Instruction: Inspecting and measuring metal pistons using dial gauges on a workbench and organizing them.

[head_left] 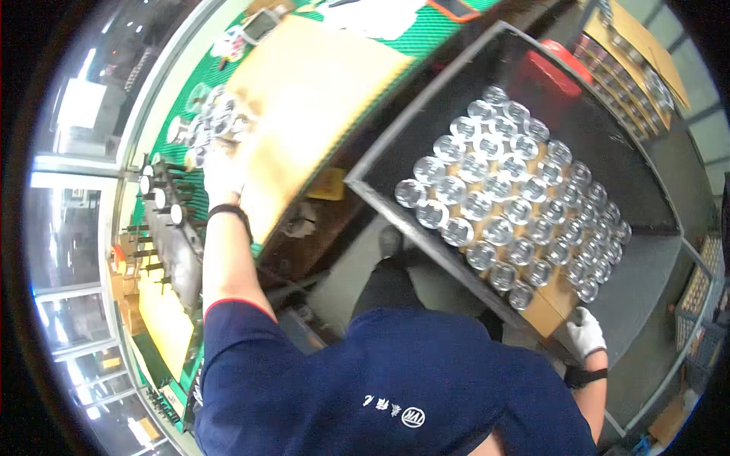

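Note:
My left hand (222,173), in a white glove, reaches over the bench to a cluster of clear round glass pieces (217,118) beside a yellow-tan sheet (304,83). Glare and blur hide its fingers among the glass. My right hand (586,334), also in a white glove, is at the near right corner of a large black bin (430,247), by a brown cardboard sheet (553,305). Its fingers look slightly apart, with nothing visible in them. Rows of clear glass cups or jars (498,190) stand on the cardboard inside the bin.
A green ribbed mat (388,72) covers the bench. Left of my forearm stands a dark rack with white-topped posts (160,199). A red object (559,64) lies at the bin's far wall. Stacked trays of glassware (627,76) stand beyond. Windows (72,232) line the left.

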`<action>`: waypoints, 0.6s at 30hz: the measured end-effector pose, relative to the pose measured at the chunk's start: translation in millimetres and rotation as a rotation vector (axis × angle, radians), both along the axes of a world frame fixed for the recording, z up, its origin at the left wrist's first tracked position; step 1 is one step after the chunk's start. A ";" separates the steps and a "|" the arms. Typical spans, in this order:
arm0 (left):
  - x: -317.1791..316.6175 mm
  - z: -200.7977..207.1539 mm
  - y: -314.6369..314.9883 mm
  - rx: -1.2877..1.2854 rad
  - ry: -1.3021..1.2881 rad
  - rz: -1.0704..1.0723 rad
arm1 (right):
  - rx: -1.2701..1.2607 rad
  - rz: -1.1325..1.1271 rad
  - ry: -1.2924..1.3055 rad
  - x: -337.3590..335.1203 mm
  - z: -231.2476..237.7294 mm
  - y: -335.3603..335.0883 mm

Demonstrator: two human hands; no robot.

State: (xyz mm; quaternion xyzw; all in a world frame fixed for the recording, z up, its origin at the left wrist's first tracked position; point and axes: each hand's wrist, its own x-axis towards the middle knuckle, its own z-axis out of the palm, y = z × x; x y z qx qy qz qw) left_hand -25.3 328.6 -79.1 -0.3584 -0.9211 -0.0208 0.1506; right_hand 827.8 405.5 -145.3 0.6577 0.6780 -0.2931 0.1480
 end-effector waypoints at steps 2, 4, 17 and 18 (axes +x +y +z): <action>-79.3 -7.3 7.4 -0.133 0.121 0.000 | -0.054 -0.044 -0.009 -59.5 17.0 13.3; -118.0 2.3 31.6 -0.405 0.005 0.165 | 0.027 0.124 -0.037 -129.6 33.3 38.8; -269.8 -14.8 34.5 -0.413 -0.206 -0.036 | 0.553 1.041 0.514 -697.2 119.5 191.5; -274.7 -16.5 33.4 -0.433 -0.312 -0.008 | 0.505 1.078 0.499 -729.4 118.4 183.7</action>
